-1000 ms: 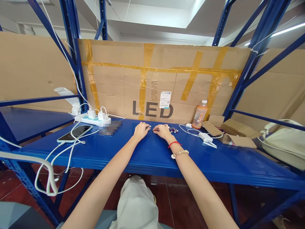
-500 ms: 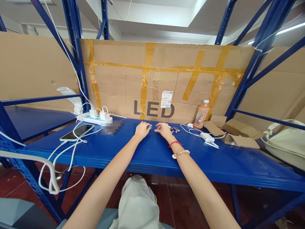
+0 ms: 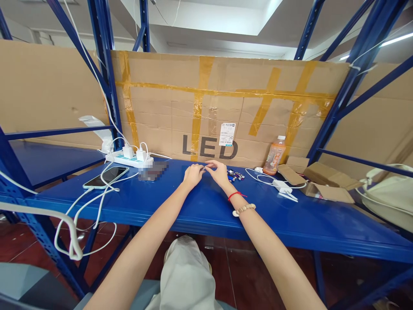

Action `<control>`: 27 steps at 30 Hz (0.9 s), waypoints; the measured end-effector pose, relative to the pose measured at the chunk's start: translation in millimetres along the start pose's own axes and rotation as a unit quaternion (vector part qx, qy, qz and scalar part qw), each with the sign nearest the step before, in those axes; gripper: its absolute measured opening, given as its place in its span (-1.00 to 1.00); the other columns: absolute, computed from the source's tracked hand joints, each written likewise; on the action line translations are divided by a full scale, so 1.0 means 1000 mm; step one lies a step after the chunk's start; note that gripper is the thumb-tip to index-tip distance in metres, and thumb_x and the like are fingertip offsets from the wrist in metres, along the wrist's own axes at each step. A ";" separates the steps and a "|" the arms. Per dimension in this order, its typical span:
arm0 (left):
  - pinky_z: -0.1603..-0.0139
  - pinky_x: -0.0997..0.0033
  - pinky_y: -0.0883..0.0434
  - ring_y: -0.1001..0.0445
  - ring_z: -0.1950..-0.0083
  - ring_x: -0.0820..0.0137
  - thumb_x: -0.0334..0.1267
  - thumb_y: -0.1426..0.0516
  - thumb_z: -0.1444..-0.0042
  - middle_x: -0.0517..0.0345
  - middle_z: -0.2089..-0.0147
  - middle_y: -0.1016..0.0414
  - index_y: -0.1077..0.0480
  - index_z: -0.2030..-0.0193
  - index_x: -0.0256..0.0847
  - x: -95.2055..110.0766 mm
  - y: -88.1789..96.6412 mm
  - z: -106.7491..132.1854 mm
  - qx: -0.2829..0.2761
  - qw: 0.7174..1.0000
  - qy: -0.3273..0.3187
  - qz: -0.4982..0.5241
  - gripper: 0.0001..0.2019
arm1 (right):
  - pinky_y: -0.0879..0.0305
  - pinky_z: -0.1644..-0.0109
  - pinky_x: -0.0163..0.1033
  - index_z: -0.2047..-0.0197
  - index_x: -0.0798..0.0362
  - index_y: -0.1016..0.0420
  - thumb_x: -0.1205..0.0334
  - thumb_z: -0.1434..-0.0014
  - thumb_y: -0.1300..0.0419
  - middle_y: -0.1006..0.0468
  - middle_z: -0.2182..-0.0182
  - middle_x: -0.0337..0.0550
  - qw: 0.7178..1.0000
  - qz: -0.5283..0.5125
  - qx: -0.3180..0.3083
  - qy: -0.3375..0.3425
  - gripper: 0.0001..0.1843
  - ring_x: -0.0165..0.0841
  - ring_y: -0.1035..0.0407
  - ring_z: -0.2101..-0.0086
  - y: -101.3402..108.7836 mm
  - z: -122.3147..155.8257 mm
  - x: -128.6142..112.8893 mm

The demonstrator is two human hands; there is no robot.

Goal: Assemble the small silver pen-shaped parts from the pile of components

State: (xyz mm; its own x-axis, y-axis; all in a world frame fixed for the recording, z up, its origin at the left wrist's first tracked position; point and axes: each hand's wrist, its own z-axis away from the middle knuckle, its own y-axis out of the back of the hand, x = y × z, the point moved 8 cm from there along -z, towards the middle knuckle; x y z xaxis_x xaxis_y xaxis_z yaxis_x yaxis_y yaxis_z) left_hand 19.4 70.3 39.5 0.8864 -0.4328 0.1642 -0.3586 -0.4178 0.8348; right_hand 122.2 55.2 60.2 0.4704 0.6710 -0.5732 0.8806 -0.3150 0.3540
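Left hand (image 3: 192, 175) pinches a tiny piece (image 3: 203, 168), kind unclear, over the blue shelf (image 3: 180, 211), right hand (image 3: 218, 172) narrowed to meet it, hold uncertain, presumably for steadying; glossy parts pile (image 3: 236, 175) sits just beside the right hand, likely for easy reach.

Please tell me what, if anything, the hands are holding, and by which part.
The left hand seems to pinch a tiny item at its fingertips, with the right hand close beside it; which part is gripped is too small to tell.
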 end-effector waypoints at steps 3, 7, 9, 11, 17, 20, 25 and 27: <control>0.15 0.39 -0.31 -0.37 0.14 0.32 -0.21 0.07 -0.18 0.08 0.20 -0.45 -0.39 0.13 -0.16 0.000 0.002 0.001 0.002 1.000 0.002 -0.003 -0.74 | -0.35 0.19 -0.25 0.28 0.10 -0.47 0.41 0.08 -0.16 -0.55 0.48 -0.19 1.000 -0.013 -0.015 0.008 -0.78 -0.36 -0.44 0.39 0.000 -0.001 -0.001; 0.14 0.41 -0.30 -0.38 0.15 0.33 -0.20 0.07 -0.18 0.09 0.20 -0.46 -0.39 0.14 -0.16 0.002 0.003 0.001 -0.004 1.000 -0.004 -0.007 -0.74 | -0.34 0.19 -0.25 0.31 0.08 -0.47 0.39 0.07 -0.17 -0.55 0.49 -0.21 0.999 -0.003 -0.032 0.011 -0.81 -0.36 -0.44 0.39 0.000 -0.001 -0.001; 0.13 0.41 -0.29 -0.38 0.14 0.34 -0.22 0.07 -0.17 0.09 0.19 -0.46 -0.39 0.15 -0.15 0.004 0.004 0.002 -0.008 1.000 -0.013 -0.010 -0.75 | -0.33 0.16 -0.25 0.29 0.08 -0.47 0.39 0.07 -0.16 -0.55 0.49 -0.21 0.999 0.011 -0.052 0.012 -0.79 -0.36 -0.44 0.38 -0.003 0.000 -0.001; 0.11 0.39 -0.29 -0.38 0.13 0.32 -0.24 0.08 -0.17 0.08 0.18 -0.46 -0.39 0.15 -0.16 0.005 0.004 0.002 -0.011 1.000 -0.018 -0.012 -0.74 | -0.31 0.12 -0.26 0.23 0.07 -0.46 0.39 0.05 -0.14 -0.56 0.45 -0.21 0.997 0.029 -0.072 0.017 -0.75 -0.37 -0.44 0.34 -0.007 0.001 -0.001; 0.11 0.38 -0.29 -0.39 0.11 0.31 -0.23 0.06 -0.17 0.06 0.15 -0.45 -0.38 0.14 -0.17 -0.003 0.004 0.003 -0.014 1.000 0.025 -0.012 -0.75 | -0.30 0.13 -0.26 0.10 0.03 -0.38 0.33 -0.04 -0.05 -0.54 0.30 -0.19 0.995 0.061 -0.071 0.016 -0.69 -0.38 -0.41 0.28 -0.003 -0.004 0.006; 0.13 0.40 -0.30 -0.40 0.12 0.32 -0.22 0.05 -0.17 0.06 0.15 -0.46 -0.38 0.17 -0.18 -0.004 0.003 0.003 -0.016 0.999 0.035 -0.008 -0.76 | -0.25 0.09 -0.24 0.15 0.07 -0.40 0.32 -0.05 -0.02 -0.51 0.26 -0.13 0.989 0.143 0.007 -0.017 -0.72 -0.36 -0.38 0.25 0.023 -0.006 0.018; 0.14 0.40 -0.30 -0.40 0.13 0.33 -0.21 0.03 -0.15 0.07 0.17 -0.46 -0.39 0.21 -0.18 -0.002 0.005 0.004 -0.019 0.999 0.038 0.002 -0.78 | -0.03 -0.04 -0.04 0.11 0.08 -0.39 0.21 -0.01 -0.08 -0.43 0.10 -0.05 0.932 0.341 -0.034 -0.119 -0.66 -0.21 -0.25 0.05 0.040 0.005 0.047; 0.13 0.41 -0.30 -0.40 0.13 0.34 -0.22 0.03 -0.15 0.08 0.16 -0.46 -0.39 0.20 -0.18 -0.001 0.005 0.004 -0.019 0.999 0.038 0.007 -0.79 | 0.05 -0.08 0.00 0.03 0.11 -0.34 0.10 -0.01 -0.11 -0.38 0.02 0.01 0.911 0.374 -0.101 -0.143 -0.55 -0.16 -0.18 -0.01 0.031 0.011 0.056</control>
State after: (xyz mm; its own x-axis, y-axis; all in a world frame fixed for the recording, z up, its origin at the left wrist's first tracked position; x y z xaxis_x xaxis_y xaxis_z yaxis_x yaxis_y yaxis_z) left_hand 15.2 65.0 41.4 0.9014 -0.3759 0.2149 -0.3615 -0.3802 0.8513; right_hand 176.1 75.8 31.4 0.9553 0.1086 -0.2751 0.2936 -0.4623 0.8367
